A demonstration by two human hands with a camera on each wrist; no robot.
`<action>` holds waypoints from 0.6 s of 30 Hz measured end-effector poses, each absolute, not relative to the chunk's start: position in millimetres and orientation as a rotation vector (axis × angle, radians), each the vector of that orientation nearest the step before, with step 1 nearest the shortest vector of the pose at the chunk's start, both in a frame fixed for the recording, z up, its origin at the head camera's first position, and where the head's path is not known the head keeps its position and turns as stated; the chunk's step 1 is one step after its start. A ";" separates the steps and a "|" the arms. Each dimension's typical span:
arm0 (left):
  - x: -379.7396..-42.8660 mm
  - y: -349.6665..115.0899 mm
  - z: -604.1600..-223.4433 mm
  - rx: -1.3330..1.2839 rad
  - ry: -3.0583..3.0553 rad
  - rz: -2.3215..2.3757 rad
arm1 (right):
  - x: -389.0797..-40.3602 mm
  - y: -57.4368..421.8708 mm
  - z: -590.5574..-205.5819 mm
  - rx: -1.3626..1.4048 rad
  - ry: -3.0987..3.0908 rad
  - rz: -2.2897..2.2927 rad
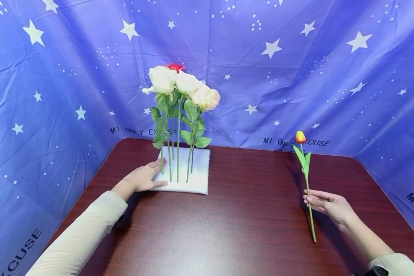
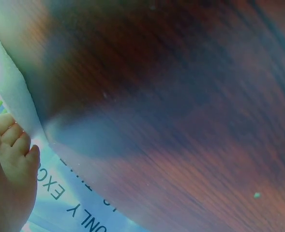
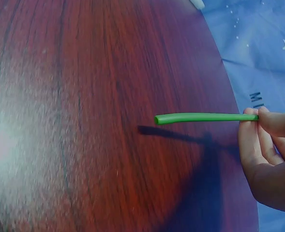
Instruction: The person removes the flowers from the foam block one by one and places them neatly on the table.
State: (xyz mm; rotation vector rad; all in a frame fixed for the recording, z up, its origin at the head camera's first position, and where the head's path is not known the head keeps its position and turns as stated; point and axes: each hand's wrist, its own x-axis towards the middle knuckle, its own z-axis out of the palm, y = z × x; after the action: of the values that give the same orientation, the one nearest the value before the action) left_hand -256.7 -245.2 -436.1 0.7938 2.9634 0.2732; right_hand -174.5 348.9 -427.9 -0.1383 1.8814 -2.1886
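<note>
With its fingers spread, my left hand [image 1: 143,177] presses on the left side of a white foam block [image 1: 200,165]. Several artificial roses stand upright in the block: a large white rose [image 1: 163,79], a second white rose [image 1: 187,82], a cream rose [image 1: 206,97] and a red rose [image 1: 176,68] partly hidden behind. At the right, my right hand [image 1: 336,210] pinches the green stem of an orange-yellow tulip [image 1: 300,137] between thumb and fingers. The tulip is held nearly upright, bloom up, and in the right wrist view the stem's cut end [image 3: 181,118] hangs over the tabletop, above its shadow.
A dark red-brown wooden table [image 1: 241,222] carries everything, its rounded corners at the back. Blue cloth [image 1: 234,46] with white stars and lettering hangs round the table's back and sides. Bare tabletop lies between the foam block and the tulip.
</note>
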 end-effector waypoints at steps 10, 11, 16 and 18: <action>-256.2 -246.2 -436.6 0.796 2.964 0.277 | -175.6 373.6 -434.7 -0.108 1.854 -2.110; -256.3 -246.4 -436.8 0.796 2.964 0.278 | -176.0 376.2 -435.1 -0.118 1.850 -2.100; -256.4 -246.7 -437.2 0.790 2.963 0.285 | -178.7 388.0 -437.0 -0.128 1.807 -2.096; -256.5 -246.8 -437.2 0.787 2.962 0.284 | -179.8 391.5 -437.8 -0.106 1.801 -2.102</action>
State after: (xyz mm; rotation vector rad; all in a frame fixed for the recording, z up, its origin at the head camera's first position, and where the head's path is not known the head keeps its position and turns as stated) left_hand -256.5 -246.8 -437.2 0.7872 2.9620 0.2841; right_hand -179.8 391.5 -437.8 -0.1062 1.8012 -2.1019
